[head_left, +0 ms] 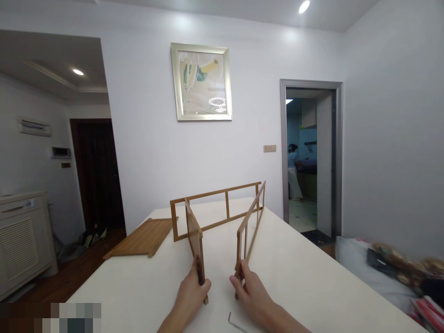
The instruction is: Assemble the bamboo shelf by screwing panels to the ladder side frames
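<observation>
We hold two wooden pieces upright above the white counter (pixel 138 296): our left hand (pixel 190 289) grips the narrow panel (pixel 194 231), our right hand (pixel 255 291) the open frame (pixel 238 249). Steadying both calls for firm grips, we judge. Beyond them stands the long frame (pixel 227 205); the slatted panel (pixel 145 236) lies left, the hex key (pixel 229 318) near our right forearm.

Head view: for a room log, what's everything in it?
table: one, white, centre
back frame: one, brown, on table
near frame: one, brown, right hand
upright panel: one, brown, left hand
flat panel: one, brown, table left
hex key: one, grey, near edge
picture: one, silver frame, wall
wall fittings: several, mixed, walls
door: one, dark, left
cabinet: one, cream, left
doorway: one, grey, right
person: one, pale clothes, doorway
lights: two, white, ceiling
clutter: several, mixed, right, floor left
hands: two, bare, front
</observation>
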A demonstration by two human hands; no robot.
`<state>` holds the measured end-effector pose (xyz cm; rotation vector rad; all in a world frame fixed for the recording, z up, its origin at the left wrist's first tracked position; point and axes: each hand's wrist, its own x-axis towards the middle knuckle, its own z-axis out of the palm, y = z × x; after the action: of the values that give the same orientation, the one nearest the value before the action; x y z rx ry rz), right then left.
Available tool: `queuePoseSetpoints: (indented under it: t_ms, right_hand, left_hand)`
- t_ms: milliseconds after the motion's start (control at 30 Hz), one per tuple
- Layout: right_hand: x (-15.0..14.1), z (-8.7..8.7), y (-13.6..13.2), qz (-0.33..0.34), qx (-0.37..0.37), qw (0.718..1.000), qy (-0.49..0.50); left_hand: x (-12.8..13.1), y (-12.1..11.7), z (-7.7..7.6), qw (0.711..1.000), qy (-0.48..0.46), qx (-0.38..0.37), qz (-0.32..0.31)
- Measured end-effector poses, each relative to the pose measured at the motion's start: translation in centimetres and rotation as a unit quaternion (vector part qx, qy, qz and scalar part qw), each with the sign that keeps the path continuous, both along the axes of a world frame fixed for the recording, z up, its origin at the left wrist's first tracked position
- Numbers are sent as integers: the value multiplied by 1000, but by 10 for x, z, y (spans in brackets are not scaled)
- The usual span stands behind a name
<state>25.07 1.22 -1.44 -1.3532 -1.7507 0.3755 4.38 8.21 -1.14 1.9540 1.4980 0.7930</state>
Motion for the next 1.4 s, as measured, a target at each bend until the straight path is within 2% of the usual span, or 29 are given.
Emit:
queuePoseSetpoints:
  t_ms: [233, 467, 567, 700, 767, 867, 1000, 1200, 1300, 1400]
  right_hand:
    - [-7, -3, -4, 20, -10, 1000, -16]
    - [-10, 5, -12, 59, -19, 998, -29]
    - [-9, 6, -12, 66, -22, 997, -42]
    - [-9, 5, -11, 72, -22, 996, -53]
    - [-9, 6, -12, 81, -18, 995, -55]
    - [-11, 9, -14, 107, 0, 993, -58]
    - [-14, 13, -18, 129, 31, 988, -78]
    - [-6, 7, -13, 96, 114, 981, -126]
    - [11, -1, 1, -3, 142, 985, -96]
    - [32, -10, 18, -126, 102, 979, -125]
  left_hand:
    - [1, -7, 1, 999, -19, 37, -33]
    - [1, -9, -2, 994, -55, 77, -53]
    - [0, -13, -2, 983, -85, 161, -23]
    - [4, -33, 6, 947, -100, 302, 52]
    - [10, -47, 10, 941, -105, 320, 21]
    - [24, -62, 9, 953, -88, 281, -64]
    - [34, -63, 4, 957, -50, 264, -110]
    - [27, -56, 3, 962, -49, 247, -108]
    - [22, -57, 4, 966, -45, 235, -101]
    - [19, -59, 6, 966, -35, 232, -105]
